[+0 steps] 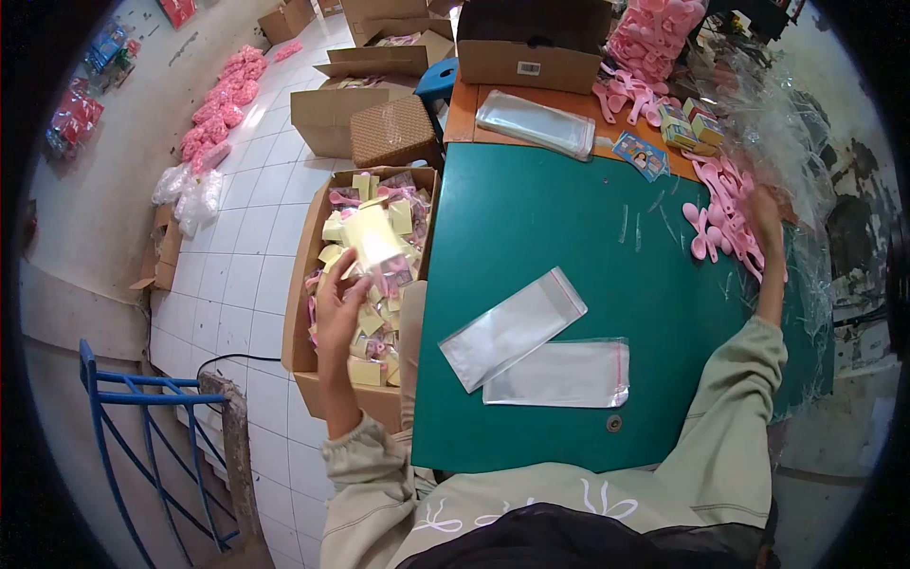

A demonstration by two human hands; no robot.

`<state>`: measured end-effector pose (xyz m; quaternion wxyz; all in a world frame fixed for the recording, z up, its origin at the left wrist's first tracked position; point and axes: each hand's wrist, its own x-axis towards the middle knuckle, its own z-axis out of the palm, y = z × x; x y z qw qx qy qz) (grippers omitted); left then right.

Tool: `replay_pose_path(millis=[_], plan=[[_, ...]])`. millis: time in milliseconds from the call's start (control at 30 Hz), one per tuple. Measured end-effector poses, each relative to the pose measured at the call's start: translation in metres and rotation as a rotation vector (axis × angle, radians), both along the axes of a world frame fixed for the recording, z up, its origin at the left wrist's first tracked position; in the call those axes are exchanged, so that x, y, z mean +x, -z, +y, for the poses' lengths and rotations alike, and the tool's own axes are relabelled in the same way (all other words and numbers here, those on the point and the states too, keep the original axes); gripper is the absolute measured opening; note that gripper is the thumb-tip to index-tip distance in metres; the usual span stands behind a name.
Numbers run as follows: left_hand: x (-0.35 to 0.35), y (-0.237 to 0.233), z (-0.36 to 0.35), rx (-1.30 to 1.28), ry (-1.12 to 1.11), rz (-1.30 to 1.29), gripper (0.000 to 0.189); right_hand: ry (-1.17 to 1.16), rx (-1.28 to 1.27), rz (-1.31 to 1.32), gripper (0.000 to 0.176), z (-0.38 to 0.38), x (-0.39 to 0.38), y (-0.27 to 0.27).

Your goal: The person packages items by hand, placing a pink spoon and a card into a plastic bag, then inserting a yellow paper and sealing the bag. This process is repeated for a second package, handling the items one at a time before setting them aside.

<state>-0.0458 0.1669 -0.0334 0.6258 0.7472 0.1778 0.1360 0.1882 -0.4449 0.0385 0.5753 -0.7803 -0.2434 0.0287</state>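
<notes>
My left hand (339, 302) is over a cardboard box (301, 327) on my left, thumb and index finger spread apart. Right at its fingertips is a clear plastic packet (373, 234) with a cream-coloured box inside, above similar packets that fill the cardboard box. On the far right of the green table (550, 218), my right hand (766, 211) reaches into a pile of pink plastic spoons (722, 204), its fingers mostly hidden. Two clear plastic bags, one tilted (515, 327) and one nearly straight (559, 373), overlap on the table in front of me.
A stack of clear bags (536, 123) lies at the table's back, near blue printed cards (642, 156) and small yellow boxes (690, 128). A bag of pink spoons (654, 38) stands behind them. Crumpled plastic film (796, 142) hangs along the right edge. A blue metal rack (156, 398) stands at lower left.
</notes>
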Motion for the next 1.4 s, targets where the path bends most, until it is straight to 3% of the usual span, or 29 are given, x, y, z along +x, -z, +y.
replay_pose_path(millis=[67, 133, 233, 367, 400, 467, 533, 633, 667, 767, 867, 967, 1000, 1100, 1133, 1233, 1267, 1367, 1400], plan=[[-0.006, 0.039, 0.039, 0.281, -0.031, 0.144, 0.047, 0.283, -0.277, -0.088, 0.030, -0.011, 0.020, 0.005], [-0.017, 0.040, 0.041, 0.290, -0.068, 0.143, 0.047, 0.573, -0.546, -0.178, 0.025, -0.014, 0.034, 0.009], [-0.017, 0.035, 0.032, 0.391, 0.004, 0.106, 0.046, 0.434, -0.632, -0.267, 0.020, -0.007, 0.033, 0.029], [0.012, -0.024, -0.037, 0.426, 0.218, 0.019, 0.043, 0.497, -0.772, -0.329, 0.015, 0.022, 0.033, 0.041], [0.021, -0.030, -0.050, 0.432, 0.297, -0.023, 0.043, 0.527, -0.736, -0.250, 0.018, 0.035, 0.028, 0.038], [0.032, -0.060, -0.083, 0.643, 0.419, -0.100, 0.044, 0.509, -0.807, -0.349, 0.023, 0.043, 0.028, 0.042], [0.039, -0.079, -0.107, 0.671, 0.503, -0.144, 0.044, 0.472, -0.946, -0.467, 0.028, 0.054, 0.031, 0.046], [0.045, -0.097, -0.129, 0.641, 0.600, -0.169, 0.044, 0.470, -1.064, -0.374, 0.028, 0.058, 0.040, 0.061], [0.047, -0.099, -0.134, 0.618, 0.629, -0.171, 0.044, 0.458, -1.029, -0.301, 0.026, 0.059, 0.042, 0.059], [0.050, -0.099, -0.142, 0.632, 0.655, -0.209, 0.043, 0.507, -0.837, -0.490, 0.024, 0.061, 0.032, 0.055], [0.049, -0.097, -0.146, 0.637, 0.661, -0.249, 0.041, 0.428, -0.517, -0.178, 0.023, 0.049, 0.048, 0.044], [0.050, -0.097, -0.148, 0.503, 0.694, -0.221, 0.039, 0.395, -0.318, -0.260, 0.021, 0.055, 0.040, 0.017], [0.050, -0.097, -0.150, 0.478, 0.694, -0.205, 0.038, 0.404, -0.320, -0.233, 0.018, 0.063, 0.035, 0.006], [0.049, -0.096, -0.154, 0.418, 0.708, -0.175, 0.037, 0.418, -0.654, -0.269, 0.023, 0.082, 0.022, -0.001], [0.048, -0.096, -0.156, 0.409, 0.721, -0.175, 0.037, 0.431, -0.714, -0.285, 0.030, 0.063, 0.039, 0.031], [0.042, -0.094, -0.159, 0.399, 0.745, -0.182, 0.036, 0.741, -1.306, -0.625, 0.027, 0.072, 0.033, 0.063], [0.040, -0.093, -0.158, 0.399, 0.747, -0.186, 0.036, 0.615, -1.189, -0.260, 0.031, 0.071, 0.041, 0.058], [0.037, -0.089, -0.153, 0.395, 0.736, -0.151, 0.036, 0.654, -0.810, -0.454, 0.033, 0.058, 0.055, 0.069], [0.037, -0.089, -0.151, 0.385, 0.731, -0.148, 0.036, 0.649, -0.758, -0.463, 0.025, 0.066, 0.048, 0.053]])
